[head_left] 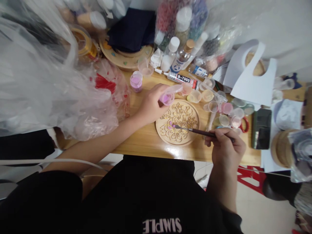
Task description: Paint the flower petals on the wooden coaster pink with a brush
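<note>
Table (143,139), nr 6 o'clock edge: wood disc (179,121). R hand (226,144) @ disc's 4 o'clock, pinched on thin tool (202,132); L hand (154,101) @ 11, half-curled round open cup (172,100). Risks: tool slip = smear past gold lines (179,139); cup tilt = purple fill (166,98) spill.

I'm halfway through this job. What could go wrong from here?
The left hand holds an open purple cup at the far edge of the round wooden board; if it tips, its contents could spill onto the pattern.

The right hand has the tool with its tip at the pattern, near purple patches; a slip might smear purple across the gold lines.

Small cups crowd beyond the right hand, which could knock them.
</note>
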Tool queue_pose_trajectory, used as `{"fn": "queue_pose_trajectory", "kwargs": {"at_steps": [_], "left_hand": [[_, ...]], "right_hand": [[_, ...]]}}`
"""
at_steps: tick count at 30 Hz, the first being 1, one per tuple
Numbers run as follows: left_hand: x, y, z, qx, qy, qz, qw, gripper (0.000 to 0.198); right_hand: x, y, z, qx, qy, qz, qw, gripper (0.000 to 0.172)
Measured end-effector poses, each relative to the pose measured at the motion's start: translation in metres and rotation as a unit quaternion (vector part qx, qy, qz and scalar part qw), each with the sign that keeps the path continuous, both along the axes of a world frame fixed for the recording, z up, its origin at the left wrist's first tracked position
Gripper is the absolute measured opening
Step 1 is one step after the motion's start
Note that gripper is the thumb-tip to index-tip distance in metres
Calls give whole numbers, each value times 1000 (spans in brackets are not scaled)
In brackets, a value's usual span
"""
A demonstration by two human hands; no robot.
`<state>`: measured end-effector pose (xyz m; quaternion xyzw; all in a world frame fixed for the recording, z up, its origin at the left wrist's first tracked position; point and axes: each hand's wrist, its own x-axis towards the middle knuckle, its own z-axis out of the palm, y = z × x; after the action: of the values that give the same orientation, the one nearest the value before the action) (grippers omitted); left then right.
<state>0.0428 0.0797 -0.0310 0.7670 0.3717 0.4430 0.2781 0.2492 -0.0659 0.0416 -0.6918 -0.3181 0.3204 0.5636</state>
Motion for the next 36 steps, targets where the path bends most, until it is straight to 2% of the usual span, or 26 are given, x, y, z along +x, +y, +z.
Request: {"fn": "queue_pose_trajectory", "kwargs": {"at_steps": [9, 18, 27, 36], "left_hand": [[0, 0, -1, 29, -14, -4, 999, 26], [0, 1, -4, 26, 8, 1, 1000, 29], [0, 1, -2, 39, -14, -5, 999, 32], [1, 2, -4, 38, -21, -11, 999, 35]], "right_hand": [[1, 0, 3, 30, -5, 8, 999, 9], [0, 4, 5, 59, -11, 8, 998, 9], [-5, 4, -2, 27, -3, 11, 1000, 10], [-4, 1, -1, 6, -14, 24, 1000, 12]]}}
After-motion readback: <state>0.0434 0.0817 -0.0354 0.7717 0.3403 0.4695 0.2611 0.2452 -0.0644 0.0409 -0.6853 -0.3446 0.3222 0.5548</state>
